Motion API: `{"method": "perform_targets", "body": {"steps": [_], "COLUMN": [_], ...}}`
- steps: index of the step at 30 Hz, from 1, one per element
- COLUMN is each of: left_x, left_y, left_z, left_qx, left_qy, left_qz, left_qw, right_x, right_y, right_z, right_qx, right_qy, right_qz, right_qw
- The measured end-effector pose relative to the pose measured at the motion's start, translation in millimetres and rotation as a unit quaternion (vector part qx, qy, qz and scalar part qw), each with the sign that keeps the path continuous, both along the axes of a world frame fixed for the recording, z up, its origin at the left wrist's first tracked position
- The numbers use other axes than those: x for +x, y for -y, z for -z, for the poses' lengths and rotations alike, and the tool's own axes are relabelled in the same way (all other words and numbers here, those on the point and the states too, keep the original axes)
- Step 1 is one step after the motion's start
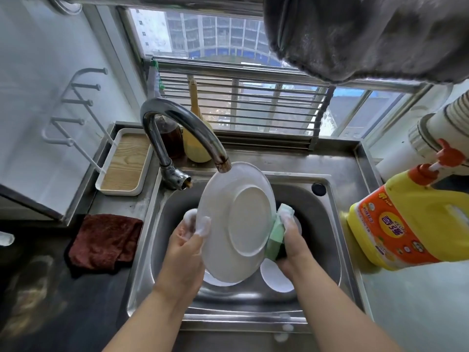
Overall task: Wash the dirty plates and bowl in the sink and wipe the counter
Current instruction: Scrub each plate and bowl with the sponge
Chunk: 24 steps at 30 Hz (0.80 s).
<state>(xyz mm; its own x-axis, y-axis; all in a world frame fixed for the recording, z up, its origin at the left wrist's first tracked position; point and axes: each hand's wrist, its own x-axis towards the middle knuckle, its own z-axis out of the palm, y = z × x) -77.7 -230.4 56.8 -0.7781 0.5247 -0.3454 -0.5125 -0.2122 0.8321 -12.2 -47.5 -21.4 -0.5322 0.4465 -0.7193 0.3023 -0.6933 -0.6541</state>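
Observation:
My left hand [186, 246] grips the left rim of a white plate [237, 219], held tilted over the steel sink [327, 224] with its underside facing me. Foam covers the fingertips. My right hand [293, 246] holds a green sponge [276, 238] against the plate's right edge. Below the plate, two more white dishes lie in the basin: one [215, 280] mostly hidden, one [275, 276] to the right. The faucet spout [182, 125] ends just above the plate's top rim; I see no water running.
A yellow detergent jug [411, 219] stands on the counter right of the sink. A dark red cloth [105, 240] lies on the left counter, with a white wood-bottomed tray [125, 161] behind it. Bottles stand behind the faucet. A grey towel [368, 34] hangs overhead.

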Motion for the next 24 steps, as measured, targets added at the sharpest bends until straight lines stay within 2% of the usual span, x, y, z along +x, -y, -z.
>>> {"method": "perform_targets", "body": {"steps": [3,5,7,11,12,14,15,16,17,19,20,21,22,24], "left_x": [-9,-26,-42,-52,-51,-42,-36,-31,-27,-20,-18,-17,-16,-14], "left_y": [16,18,9,-20,-25,-30,-31,-31,-30,-28,-27,-28,-29,-29], "left_z": [-2,-9,-15,-22,-22,-18,-18,-17,-15,-10,-8,-6,-6,-8], "left_qx": [-0.012,-0.037,-0.075,-0.071,-0.074,-0.075,-0.069,-0.066,-0.063,-0.084,-0.097,-0.104,-0.102,-0.074], "left_qy": [0.037,0.032,0.008,-0.017,-0.037,-0.077,-0.083,-0.087,-0.091,-0.106,-0.114,-0.119,-0.123,-0.106], "left_qz": [0.105,0.170,0.178,0.125,0.117,0.104,0.093,0.083,0.079,0.073,0.067,0.063,0.059,0.044], "left_qw": [0.994,0.984,0.981,0.989,0.990,0.989,0.990,0.991,0.991,0.988,0.987,0.985,0.985,0.991], "right_x": [-3,-5,-12,-32,-36,-38,-39,-42,-46,-54,-56,-55,-53,-46], "right_y": [-15,-31,-41,-33,-20,15,27,29,24,0,-3,4,19,54], "right_z": [-13,-33,-52,-84,-89,-95,-94,-91,-90,-85,-84,-84,-85,-82], "right_qx": [0.130,0.215,0.308,0.527,0.570,0.657,0.680,0.685,0.671,0.581,0.544,0.545,0.586,0.692], "right_qy": [-0.031,-0.053,-0.058,0.007,0.002,-0.014,-0.015,-0.010,0.009,0.090,0.123,0.135,0.114,0.030], "right_qz": [-0.001,-0.075,-0.162,-0.247,-0.259,-0.301,-0.318,-0.317,-0.303,-0.242,-0.231,-0.235,-0.244,-0.253], "right_qw": [0.991,0.972,0.936,0.813,0.780,0.691,0.661,0.655,0.677,0.772,0.797,0.794,0.764,0.676]}}
